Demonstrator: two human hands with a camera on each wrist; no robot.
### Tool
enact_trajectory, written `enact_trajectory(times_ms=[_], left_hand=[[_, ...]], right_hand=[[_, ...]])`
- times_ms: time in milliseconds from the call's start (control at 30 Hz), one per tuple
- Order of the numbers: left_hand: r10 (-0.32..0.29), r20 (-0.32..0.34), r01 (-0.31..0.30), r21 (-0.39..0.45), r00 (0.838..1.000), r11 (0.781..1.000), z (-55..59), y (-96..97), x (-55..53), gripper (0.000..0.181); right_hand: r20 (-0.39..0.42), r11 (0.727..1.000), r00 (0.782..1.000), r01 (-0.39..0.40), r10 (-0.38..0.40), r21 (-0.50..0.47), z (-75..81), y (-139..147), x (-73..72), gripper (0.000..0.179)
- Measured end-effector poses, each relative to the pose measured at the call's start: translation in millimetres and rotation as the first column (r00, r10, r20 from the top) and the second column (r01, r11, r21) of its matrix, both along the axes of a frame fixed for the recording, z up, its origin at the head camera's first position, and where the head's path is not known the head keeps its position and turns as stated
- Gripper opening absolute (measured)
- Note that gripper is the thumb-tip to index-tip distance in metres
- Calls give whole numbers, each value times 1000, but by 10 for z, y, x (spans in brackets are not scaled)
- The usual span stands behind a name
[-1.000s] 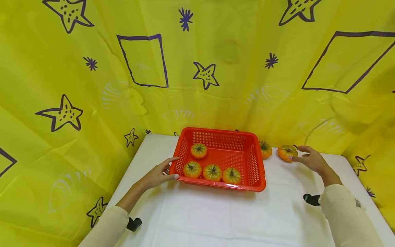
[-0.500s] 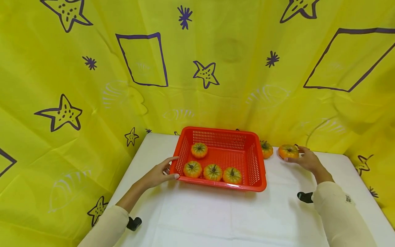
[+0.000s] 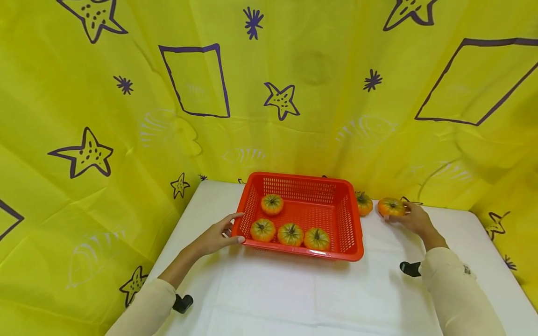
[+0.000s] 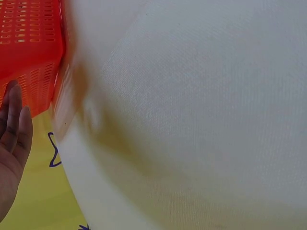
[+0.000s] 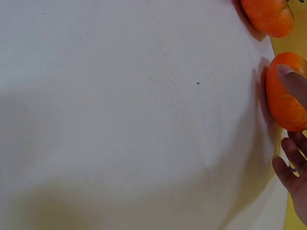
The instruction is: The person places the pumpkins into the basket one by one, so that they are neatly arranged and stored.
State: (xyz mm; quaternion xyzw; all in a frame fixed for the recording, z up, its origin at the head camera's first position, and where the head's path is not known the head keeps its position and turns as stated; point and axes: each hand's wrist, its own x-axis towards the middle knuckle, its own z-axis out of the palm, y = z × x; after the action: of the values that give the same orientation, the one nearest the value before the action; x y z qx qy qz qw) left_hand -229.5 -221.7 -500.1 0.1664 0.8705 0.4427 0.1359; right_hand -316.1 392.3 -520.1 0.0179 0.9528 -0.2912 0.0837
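My left hand [image 3: 215,237] holds the near left corner of a red plastic basket [image 3: 294,253], with index finger and thumb at its rim. In the left wrist view, several fingers [image 4: 19,122] lie against the basket's outer wall [image 4: 41,79]. Several small orange pumpkins with greenish tops sit in the basket, one pumpkin [image 3: 272,204] farther back. Right of it, my right hand [image 3: 417,221] grips another pumpkin [image 3: 391,206] on the table, the thumb [image 5: 293,82] on its near side. The fingertips behind that pumpkin are partly hidden.
Between the basket and my right hand lies one more pumpkin [image 3: 364,204], close to the basket's right wall. A white cloth covers the table [image 3: 286,294]. A yellow curtain [image 3: 311,135] with starfish drawings rises along the back and both sides.
My right hand has moved in leftward and closed around the pumpkin, thumb now on its near side. The pumpkin has barely shifted. The left hand and the basket stay put.
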Motion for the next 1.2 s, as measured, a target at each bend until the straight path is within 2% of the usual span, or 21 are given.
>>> enact_trajectory(times_ms=[233,567,867,1067,1200], left_hand=[[-3,4,3,-2,1000,1000,21,6,2,77],[-8,-9,8,-11,1000,1000,18,0,5,77],[0,-20,0,-16,1000,1000,0,-6,9,77],[-12,-30,12,-9,999,1000,-10,-13,4,77],[-13,-36,13,-3,999,1000,-14,-11,1,76]], right_hand=[[3,999,1000,-5,5,-33,47,-13,53,89],[30,998,999,-23,25,-53,159,28,110,97],[-25,993,998,-57,55,-105,252,73,168,92],[-41,981,996,-81,75,-175,403,54,220,93],[-84,970,993,-95,78,-224,509,22,246,90]])
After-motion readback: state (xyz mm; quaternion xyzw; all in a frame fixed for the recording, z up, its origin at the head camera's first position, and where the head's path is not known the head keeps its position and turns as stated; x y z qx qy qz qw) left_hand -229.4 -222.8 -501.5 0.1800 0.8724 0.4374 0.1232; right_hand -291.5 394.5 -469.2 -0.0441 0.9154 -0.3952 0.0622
